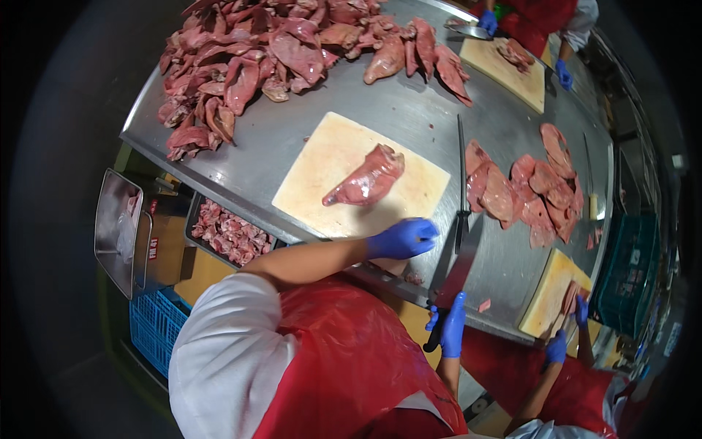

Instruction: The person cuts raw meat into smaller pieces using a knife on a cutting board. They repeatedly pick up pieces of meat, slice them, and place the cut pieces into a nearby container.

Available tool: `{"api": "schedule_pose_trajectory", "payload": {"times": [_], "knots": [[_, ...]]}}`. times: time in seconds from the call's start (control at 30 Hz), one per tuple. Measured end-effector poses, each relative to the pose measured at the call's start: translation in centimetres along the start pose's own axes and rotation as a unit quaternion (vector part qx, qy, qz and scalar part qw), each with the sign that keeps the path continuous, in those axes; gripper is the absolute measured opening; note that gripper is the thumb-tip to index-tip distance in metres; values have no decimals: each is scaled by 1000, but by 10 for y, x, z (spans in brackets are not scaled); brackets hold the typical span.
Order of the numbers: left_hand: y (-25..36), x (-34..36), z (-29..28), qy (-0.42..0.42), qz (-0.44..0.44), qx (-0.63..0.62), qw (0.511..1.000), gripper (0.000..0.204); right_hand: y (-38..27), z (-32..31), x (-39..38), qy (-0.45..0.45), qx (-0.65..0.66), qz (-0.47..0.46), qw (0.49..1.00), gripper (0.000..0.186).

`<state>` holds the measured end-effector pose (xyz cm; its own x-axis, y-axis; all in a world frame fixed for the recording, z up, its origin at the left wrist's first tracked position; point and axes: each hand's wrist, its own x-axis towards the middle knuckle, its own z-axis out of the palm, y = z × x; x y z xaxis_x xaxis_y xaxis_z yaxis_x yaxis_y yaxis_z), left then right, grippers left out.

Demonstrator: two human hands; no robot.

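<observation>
My left hand (404, 238), in a blue glove, is held over the near right edge of a cream cutting board (314, 172). Its fingers are curled in, and nothing shows between them. A glossy pink-red piece of meat (365, 178) lies on the board, apart from the hand. Lower right, by the table's near edge, my gloved right hand (453, 329) has a knife (458, 272) by its black handle. The wide blade points away from me, reflecting red. Just beyond the blade, a honing steel (462, 183) lies on the metal table (285, 121).
Raw meat (292, 51) is heaped at the far left; flat trimmed pieces (537, 186) lie to the right. A tray of scraps (230, 233) sits below the left edge. Co-workers' gloved hands work at boards far right (504, 73) and near right (552, 300), the near one with a knife.
</observation>
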<state>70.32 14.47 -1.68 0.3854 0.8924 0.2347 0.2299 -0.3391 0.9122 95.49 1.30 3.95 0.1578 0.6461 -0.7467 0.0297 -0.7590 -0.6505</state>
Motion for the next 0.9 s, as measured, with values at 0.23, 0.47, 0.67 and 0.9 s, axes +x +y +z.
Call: {"api": "schedule_pose_trajectory", "payload": {"times": [0.23,0.47,0.67,0.9], "knots": [[-31,-9,-143,119,-203,367,900,58,-53,138,66,6,-21,-190,981,23],[-93,31,-198,-99,42,91,990,51,-111,209,84,40,24,-215,975,18],[-72,-7,-212,-51,-99,368,923,47,-45,192,56,82,-191,-272,940,18],[-85,-31,-193,43,-166,410,896,23,-127,256,50,49,-428,-463,775,62]]}}
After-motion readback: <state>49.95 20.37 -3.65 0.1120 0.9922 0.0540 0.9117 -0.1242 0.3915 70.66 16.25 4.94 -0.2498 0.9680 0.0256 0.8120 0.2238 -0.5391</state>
